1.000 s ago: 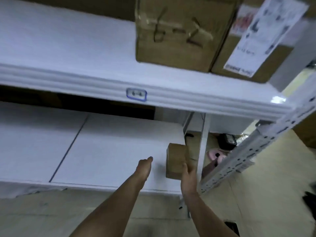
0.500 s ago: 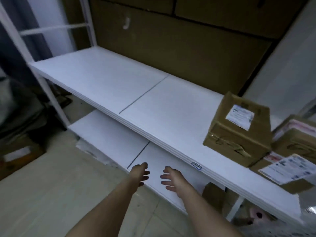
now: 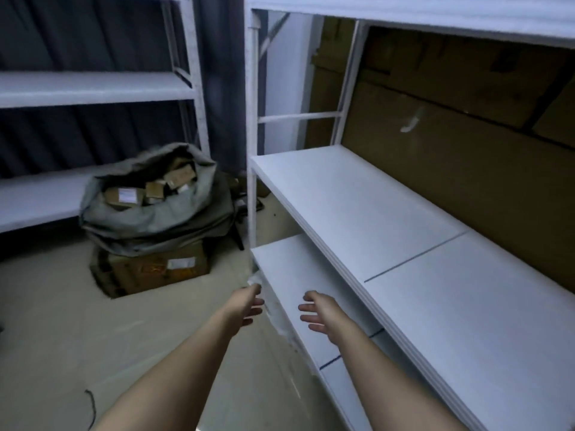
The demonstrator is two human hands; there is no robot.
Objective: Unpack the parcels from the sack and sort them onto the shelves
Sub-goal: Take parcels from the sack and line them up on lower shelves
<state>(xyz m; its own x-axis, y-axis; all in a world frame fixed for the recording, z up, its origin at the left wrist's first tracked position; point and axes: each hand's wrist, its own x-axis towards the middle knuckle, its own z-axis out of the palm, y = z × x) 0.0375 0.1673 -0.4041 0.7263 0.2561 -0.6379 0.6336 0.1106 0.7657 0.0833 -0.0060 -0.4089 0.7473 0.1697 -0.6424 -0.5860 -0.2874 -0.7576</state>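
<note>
Both forearms bare, seemingly no sleeves or jewellery

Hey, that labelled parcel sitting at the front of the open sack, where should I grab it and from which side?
Come from above through the sack's open mouth. The labelled parcel lies near the front rim with its label face up, other parcels crowding behind it, so probably pinch its two short edges. Both the left hand and right hand are free; the left is nearer.
</note>
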